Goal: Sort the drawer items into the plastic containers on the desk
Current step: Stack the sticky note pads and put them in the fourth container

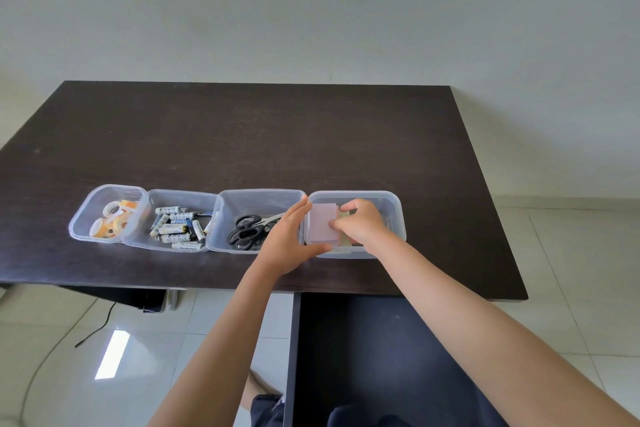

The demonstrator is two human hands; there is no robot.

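While hands hold it | pink paper pad (323, 222) | flat, rectangular

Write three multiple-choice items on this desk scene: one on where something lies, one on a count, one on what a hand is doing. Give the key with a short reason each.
1. Where do the scissors lie?
A. In the third container from the left
B. On the bare desk
C. In the leftmost container

2. How many plastic containers stand in the row?
A. Two
B. Four
C. Six

3. What is the right hand doing?
A. Resting flat on the desk
B. Holding a battery
C. Pinching pink paper notes in the rightmost container

Key:
1 A: black handles show inside the third tub, right of the batteries.
2 B: four tubs stand side by side.
3 C: its fingers curl on the pink notes, while the left hand lies straight against that tub.
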